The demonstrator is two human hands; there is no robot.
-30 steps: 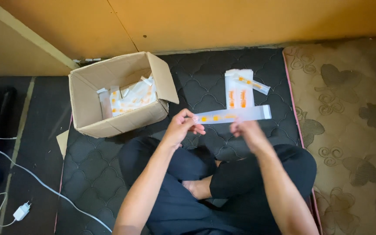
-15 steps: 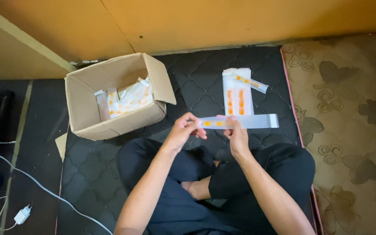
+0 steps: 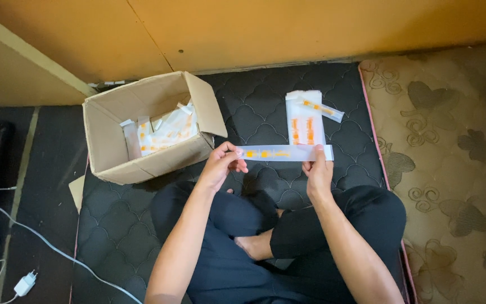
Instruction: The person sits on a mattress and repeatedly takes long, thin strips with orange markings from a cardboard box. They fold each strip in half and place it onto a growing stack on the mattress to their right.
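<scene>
On a dark quilted mattress point(image 3: 142, 236) below an orange wall, the left hand point(image 3: 220, 166) and right hand point(image 3: 318, 171) pinch a long clear packet point(image 3: 285, 152) level by its ends, seemingly mid-straightening, beside the cardboard box point(image 3: 108, 149).

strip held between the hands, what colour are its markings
Orange markings on a pale, whitish strip, seen best in the head view.
</scene>
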